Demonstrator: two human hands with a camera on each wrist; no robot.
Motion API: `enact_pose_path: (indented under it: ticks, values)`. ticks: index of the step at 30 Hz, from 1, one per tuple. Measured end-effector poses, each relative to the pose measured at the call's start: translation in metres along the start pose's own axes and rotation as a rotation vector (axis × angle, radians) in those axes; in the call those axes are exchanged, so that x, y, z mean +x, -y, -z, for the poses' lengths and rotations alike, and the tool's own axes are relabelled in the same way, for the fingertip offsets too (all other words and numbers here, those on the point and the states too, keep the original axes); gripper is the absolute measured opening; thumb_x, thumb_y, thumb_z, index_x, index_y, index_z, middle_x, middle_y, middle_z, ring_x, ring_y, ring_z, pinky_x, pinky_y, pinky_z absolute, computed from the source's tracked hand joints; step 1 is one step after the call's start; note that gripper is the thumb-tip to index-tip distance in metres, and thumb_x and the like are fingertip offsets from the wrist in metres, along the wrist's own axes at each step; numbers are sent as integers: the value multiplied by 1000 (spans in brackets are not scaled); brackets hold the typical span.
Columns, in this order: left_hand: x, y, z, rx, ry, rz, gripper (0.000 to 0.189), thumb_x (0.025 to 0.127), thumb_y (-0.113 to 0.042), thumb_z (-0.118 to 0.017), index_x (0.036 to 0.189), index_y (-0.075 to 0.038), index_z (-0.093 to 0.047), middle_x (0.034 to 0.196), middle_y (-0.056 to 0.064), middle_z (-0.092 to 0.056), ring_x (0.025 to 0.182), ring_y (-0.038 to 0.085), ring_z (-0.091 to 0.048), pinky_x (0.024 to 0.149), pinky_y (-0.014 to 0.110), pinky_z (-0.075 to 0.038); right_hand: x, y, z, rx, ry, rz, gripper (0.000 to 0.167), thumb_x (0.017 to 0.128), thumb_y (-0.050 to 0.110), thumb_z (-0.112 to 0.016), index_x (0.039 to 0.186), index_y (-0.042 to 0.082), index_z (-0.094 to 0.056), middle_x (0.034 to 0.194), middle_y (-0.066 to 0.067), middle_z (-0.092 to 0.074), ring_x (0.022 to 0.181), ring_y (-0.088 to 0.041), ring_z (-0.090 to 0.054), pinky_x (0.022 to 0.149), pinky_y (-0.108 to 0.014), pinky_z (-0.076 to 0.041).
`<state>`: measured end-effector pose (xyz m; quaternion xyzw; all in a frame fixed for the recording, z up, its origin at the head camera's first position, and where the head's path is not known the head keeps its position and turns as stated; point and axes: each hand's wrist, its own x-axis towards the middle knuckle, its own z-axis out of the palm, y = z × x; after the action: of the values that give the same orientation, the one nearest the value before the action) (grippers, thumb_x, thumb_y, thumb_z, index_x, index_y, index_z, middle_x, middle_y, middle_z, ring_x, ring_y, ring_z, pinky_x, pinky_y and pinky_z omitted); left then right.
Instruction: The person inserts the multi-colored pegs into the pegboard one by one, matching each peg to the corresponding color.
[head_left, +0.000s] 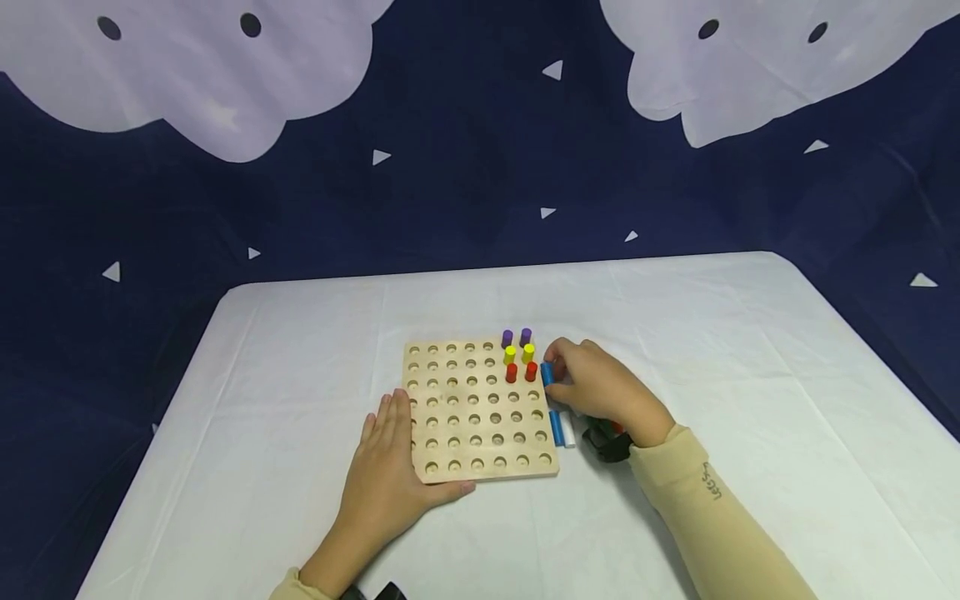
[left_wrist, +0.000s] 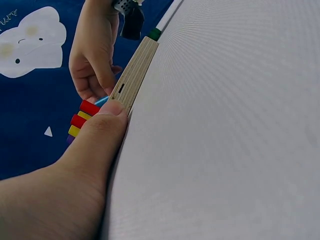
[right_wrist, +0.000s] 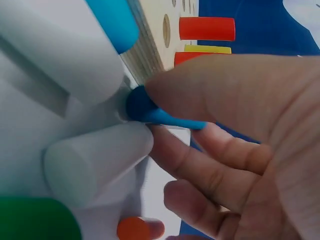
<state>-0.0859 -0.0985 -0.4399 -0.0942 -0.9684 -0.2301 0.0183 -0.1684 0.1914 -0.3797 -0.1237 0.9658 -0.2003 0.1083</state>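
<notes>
A square wooden pegboard (head_left: 462,408) with rows of round holes lies on the table. Two purple pegs (head_left: 526,337), two yellow pegs (head_left: 528,354) and two red pegs (head_left: 531,372) stand upright at its far right corner. My left hand (head_left: 386,467) rests at the near left corner, fingers straight along the left side, thumb (left_wrist: 102,131) against the front edge. Beside the board's right edge, my right hand (head_left: 603,383) pinches a blue peg (right_wrist: 142,105) between thumb and fingers. Another blue peg (head_left: 556,428) lies along that same edge, nearer me.
White pegs (head_left: 567,429) (right_wrist: 95,160) lie close to the right hand. Below it in the right wrist view are a green peg (right_wrist: 40,220) and an orange peg (right_wrist: 132,228). A white cloth covers the table (head_left: 300,358); a dark blue patterned curtain (head_left: 465,192) hangs behind.
</notes>
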Motion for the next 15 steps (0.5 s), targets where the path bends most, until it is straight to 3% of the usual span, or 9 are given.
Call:
enact_pose_path:
  ticks: [11,15]
  values:
    - [-1,0,0,-5,-6,0,149,55,-87,-71,157,5,-12,165,20,-14,154,33,-14,126,49,-12,1,-1,0,40,-44,-11,34,86,21,-74,115,17,-56,101,1,-69,85,-17,-56,71,-29,-46]
    - [-1,-1,0,-6,-9,-6,149,55,-86,-71,157,5,-12,164,21,-15,154,33,-14,126,49,-12,0,0,4,75,-80,5,33,85,21,-75,112,17,-56,99,0,-70,74,-17,-55,63,-29,-44]
